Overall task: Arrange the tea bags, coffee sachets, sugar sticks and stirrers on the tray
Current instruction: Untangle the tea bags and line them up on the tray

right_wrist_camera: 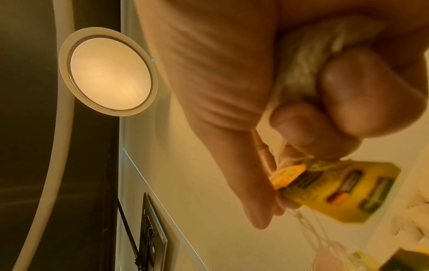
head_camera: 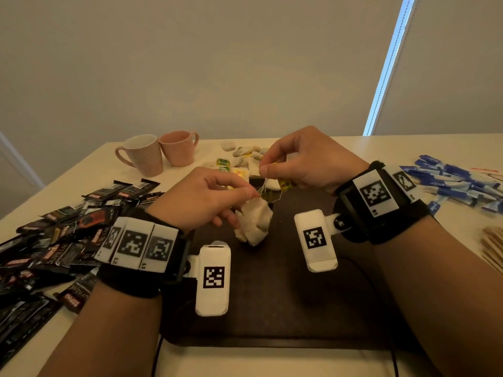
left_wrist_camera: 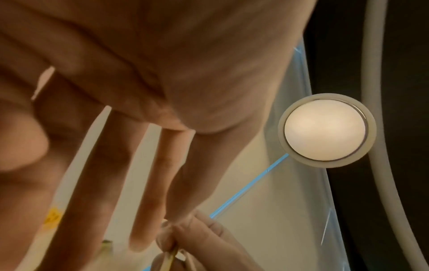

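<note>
Tea bags [head_camera: 254,223] hang bunched above the tray [head_camera: 272,308], held up by tangled strings [head_camera: 262,189]. Tray is dark and sits on the table [head_camera: 272,363]; one white bag and a yellow tag lie at its far edge, partly hidden by the hands. More tea bags [head_camera: 246,152] lie loose on the table beyond it. Two mugs [head_camera: 156,153] stand far left; contents not visible. Coffee sachets [head_camera: 62,238] are piled left of the tray, sugar sticks [head_camera: 457,183] right, stirrers [head_camera: 492,248] at the right edge.

Head view shows the layout; wrist views show only palms, ceiling and a round lamp [right_wrist_camera: 109,77]. Right wrist view alone shows a tea bag [right_wrist_camera: 301,73] curled inside the right hand [head_camera: 304,161], plus a yellow tag [right_wrist_camera: 336,188] at its fingertips.

Left hand [head_camera: 201,197] pinches the strings between thumb and forefinger, other fingers loosely curled. Right hand pinches the strings at the other end, fingers closed around the bag.
</note>
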`<state>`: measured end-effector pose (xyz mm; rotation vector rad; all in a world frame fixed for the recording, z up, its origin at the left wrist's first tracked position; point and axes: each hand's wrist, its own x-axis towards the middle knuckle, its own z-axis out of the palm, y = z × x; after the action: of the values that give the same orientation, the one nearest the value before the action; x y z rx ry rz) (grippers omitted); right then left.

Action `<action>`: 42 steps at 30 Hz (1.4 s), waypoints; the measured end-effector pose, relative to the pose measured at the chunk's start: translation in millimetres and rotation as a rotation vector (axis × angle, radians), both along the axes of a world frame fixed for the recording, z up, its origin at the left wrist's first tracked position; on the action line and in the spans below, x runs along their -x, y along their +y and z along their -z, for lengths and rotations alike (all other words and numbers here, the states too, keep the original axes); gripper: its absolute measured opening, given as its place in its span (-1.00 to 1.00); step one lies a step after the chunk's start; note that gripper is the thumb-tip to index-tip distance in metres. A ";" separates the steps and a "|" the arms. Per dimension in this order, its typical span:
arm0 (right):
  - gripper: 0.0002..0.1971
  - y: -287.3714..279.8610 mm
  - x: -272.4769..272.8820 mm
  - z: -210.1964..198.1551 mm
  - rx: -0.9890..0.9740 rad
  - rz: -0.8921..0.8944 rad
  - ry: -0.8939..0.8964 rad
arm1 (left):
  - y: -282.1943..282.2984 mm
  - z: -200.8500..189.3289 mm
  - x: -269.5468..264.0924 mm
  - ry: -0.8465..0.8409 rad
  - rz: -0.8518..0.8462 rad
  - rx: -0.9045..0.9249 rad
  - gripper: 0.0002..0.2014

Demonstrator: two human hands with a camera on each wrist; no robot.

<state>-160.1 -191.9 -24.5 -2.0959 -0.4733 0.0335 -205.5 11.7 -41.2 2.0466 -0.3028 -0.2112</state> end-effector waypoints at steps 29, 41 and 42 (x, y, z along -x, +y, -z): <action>-0.78 -6.6 -1.4 -2.3 0.022 -0.002 0.063 | -21.4 4.6 -6.2 -0.022 -0.014 -0.701 -0.85; -0.72 -10.7 -3.0 -10.3 -0.140 -0.003 0.245 | -15.6 3.2 -9.6 -0.218 -0.148 -0.210 -0.64; -0.72 -11.3 -1.9 -10.0 -0.117 -0.029 0.226 | -17.0 4.5 -9.2 -0.229 -0.165 -0.180 -0.63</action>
<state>-158.2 -203.1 -14.4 -1.9421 -0.3598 0.2506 -196.3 -5.3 -45.7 2.2661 -0.2614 0.1016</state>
